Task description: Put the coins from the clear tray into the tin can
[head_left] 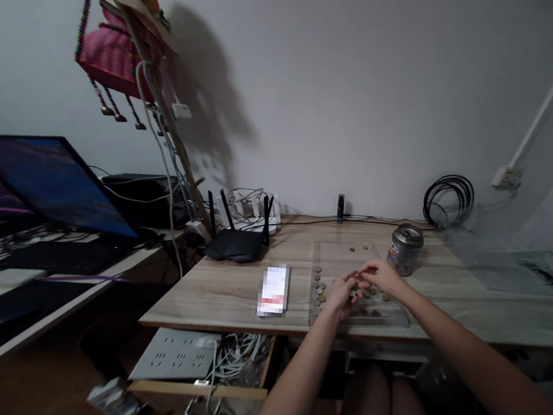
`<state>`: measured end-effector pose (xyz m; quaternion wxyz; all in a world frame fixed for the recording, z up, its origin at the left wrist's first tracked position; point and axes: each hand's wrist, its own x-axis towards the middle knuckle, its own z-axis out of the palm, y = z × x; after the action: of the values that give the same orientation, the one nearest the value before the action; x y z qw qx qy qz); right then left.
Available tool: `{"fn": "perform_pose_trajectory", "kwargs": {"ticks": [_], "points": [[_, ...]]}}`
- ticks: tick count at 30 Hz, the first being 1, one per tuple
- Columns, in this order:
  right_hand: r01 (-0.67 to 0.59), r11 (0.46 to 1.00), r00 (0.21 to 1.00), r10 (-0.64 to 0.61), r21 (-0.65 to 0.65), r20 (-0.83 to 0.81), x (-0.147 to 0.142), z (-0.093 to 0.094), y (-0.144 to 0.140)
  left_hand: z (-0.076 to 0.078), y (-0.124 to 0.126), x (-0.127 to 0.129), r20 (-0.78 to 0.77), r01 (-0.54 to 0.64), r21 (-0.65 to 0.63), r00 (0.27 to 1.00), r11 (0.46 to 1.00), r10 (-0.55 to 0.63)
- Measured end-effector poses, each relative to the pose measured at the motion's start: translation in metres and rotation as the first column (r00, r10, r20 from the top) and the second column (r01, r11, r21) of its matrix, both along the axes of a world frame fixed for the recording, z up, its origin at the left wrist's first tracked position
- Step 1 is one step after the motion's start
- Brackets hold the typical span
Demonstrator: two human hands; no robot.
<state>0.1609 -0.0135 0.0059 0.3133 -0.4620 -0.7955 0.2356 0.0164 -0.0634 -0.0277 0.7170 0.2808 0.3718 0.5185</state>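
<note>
My left hand (345, 293) is over a shallow clear plastic tray (315, 253), its fingers curled round what look like a few coins. My right hand (381, 276) meets it from the right, thumb and fingertips closed on a small coin at the left hand's fingers. Loose coins (318, 290) lie along the tray's left side. More coins (370, 292) are spread beneath and beside my hands, partly hidden by them. Behind my right hand stands a round tin (405, 248) with a dark, slotted-looking lid and a printed label.
A phone (273, 290) with a lit screen lies left of the tray. Farther back are a black router (237, 244), a small dark bottle (340, 208) and coiled black cable (449, 200). An open drawer (197, 390) below holds a power strip and cords. A laptop (56, 182) stands left.
</note>
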Motion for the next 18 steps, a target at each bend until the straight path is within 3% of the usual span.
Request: {"fn": "perform_pose_trajectory", "kwargs": {"ticks": [2,3,5,7,10,14,16,18], "points": [[0.216,0.962,0.976,-0.219,0.166,0.000,0.023,0.023,0.017,0.001,0.001,-0.001,-0.002,0.036,-0.035,0.999,0.999,-0.036],[0.344,0.904,0.934,-0.356,0.255,-0.001,0.036,0.037,0.027,0.002,0.001,-0.001,0.001,0.046,-0.053,0.999,0.998,-0.046],[0.567,0.753,0.789,-0.613,0.333,0.042,0.062,0.061,0.047,0.003,0.001,-0.002,0.016,0.061,-0.087,0.998,0.994,-0.060],[0.663,0.679,0.654,-0.730,0.317,0.196,0.080,0.076,0.065,0.004,0.001,-0.003,0.039,0.075,-0.119,0.997,0.990,-0.071],[0.690,0.674,0.559,-0.728,0.265,0.396,0.089,0.082,0.081,0.004,0.001,-0.003,0.061,0.070,-0.144,0.996,0.987,-0.062],[0.693,0.670,0.544,-0.729,0.267,0.416,0.082,0.081,0.078,0.003,0.000,-0.002,0.050,0.069,-0.118,0.997,0.991,-0.064],[0.665,0.662,0.583,-0.750,0.346,0.313,0.074,0.079,0.064,0.002,0.001,-0.002,0.036,0.076,-0.089,0.997,0.993,-0.073],[0.574,0.705,0.706,-0.684,0.416,0.184,0.060,0.068,0.045,0.000,0.001,-0.002,0.017,0.062,-0.054,0.998,0.997,-0.061]]}}
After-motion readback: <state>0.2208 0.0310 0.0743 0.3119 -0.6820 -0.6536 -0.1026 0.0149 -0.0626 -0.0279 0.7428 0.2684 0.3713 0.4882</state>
